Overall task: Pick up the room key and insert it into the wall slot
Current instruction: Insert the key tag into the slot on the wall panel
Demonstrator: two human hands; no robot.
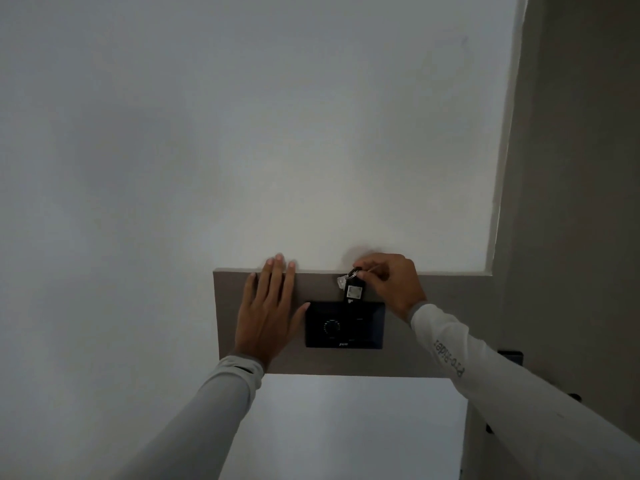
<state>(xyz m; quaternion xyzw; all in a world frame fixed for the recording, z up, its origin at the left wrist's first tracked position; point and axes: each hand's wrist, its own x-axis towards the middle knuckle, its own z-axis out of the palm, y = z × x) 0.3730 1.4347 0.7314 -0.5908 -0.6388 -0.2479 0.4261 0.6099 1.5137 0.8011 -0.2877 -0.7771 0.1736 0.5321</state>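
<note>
My right hand point(389, 284) is pinching the black room key fob point(354, 292) by its ring, its lower end meeting the top edge of the black wall slot unit point(344, 325). My left hand point(268, 313) is lying flat and open against the brown wall panel point(433, 289), just left of the unit, holding nothing.

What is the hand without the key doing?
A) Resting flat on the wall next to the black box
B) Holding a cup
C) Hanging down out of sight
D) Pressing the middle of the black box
A: the left hand lies open and flat on the brown wall panel, just left of the black wall unit, while the right hand holds the key fob at the unit's top edge.
</note>
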